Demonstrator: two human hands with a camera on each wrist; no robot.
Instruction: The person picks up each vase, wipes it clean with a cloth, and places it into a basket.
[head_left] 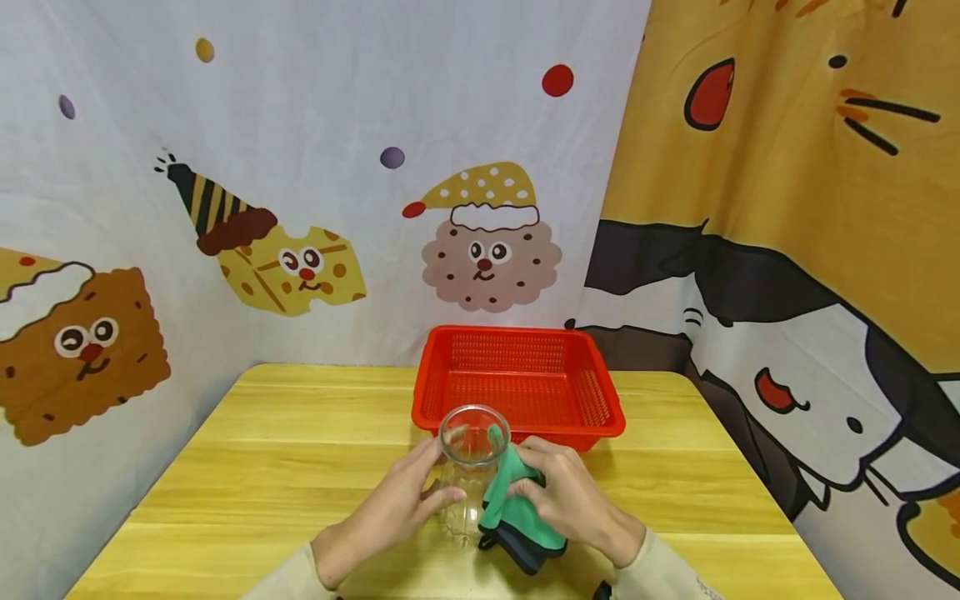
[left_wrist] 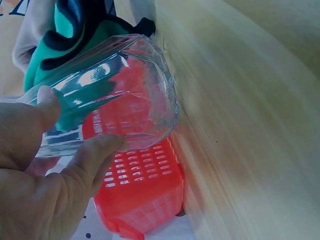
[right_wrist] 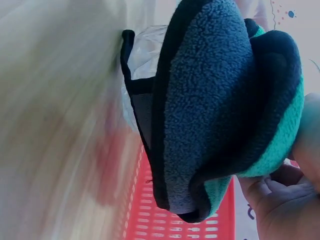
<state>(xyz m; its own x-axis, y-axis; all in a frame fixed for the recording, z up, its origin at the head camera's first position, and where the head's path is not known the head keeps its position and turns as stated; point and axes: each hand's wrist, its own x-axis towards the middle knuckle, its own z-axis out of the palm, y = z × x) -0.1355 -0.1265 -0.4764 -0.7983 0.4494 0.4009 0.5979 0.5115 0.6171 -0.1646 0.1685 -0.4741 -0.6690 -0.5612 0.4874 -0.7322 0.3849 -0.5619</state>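
A clear glass jar (head_left: 472,475) with a round open mouth stands tilted a little over the table, in front of the red basket. My left hand (head_left: 401,500) grips its side, thumb in front and fingers around the back; the left wrist view shows the thumb and fingers on the glass (left_wrist: 120,95). My right hand (head_left: 562,492) pinches a green and dark grey cloth (head_left: 525,517) against the jar's right side near the rim. In the right wrist view the folded cloth (right_wrist: 210,100) with black edging hides most of the jar.
A red perforated plastic basket (head_left: 517,429) stands at the back of the wooden table (head_left: 315,433), just behind the jar. Cartoon-printed curtains (head_left: 322,100) hang behind the table and along both sides.
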